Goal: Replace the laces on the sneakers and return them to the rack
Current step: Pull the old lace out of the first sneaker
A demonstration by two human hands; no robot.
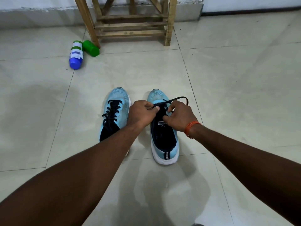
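Observation:
Two light-blue sneakers with dark tongues stand side by side on the tiled floor, toes pointing away from me. The left sneaker [116,111] is laced with a dark lace. Over the right sneaker [164,141] both hands work a dark lace [179,99] that loops past the toe. My left hand [141,114] pinches the lace between thumb and fingers. My right hand [180,116], with an orange thread at the wrist, has its fingers curled on the lace at the eyelets. The wooden rack [132,25] stands at the far wall.
A bottle with a blue cap [75,55] and a green bottle [91,48] lie on the floor by the rack's left leg. Pale floor tiles [236,95] stretch out on both sides of the sneakers.

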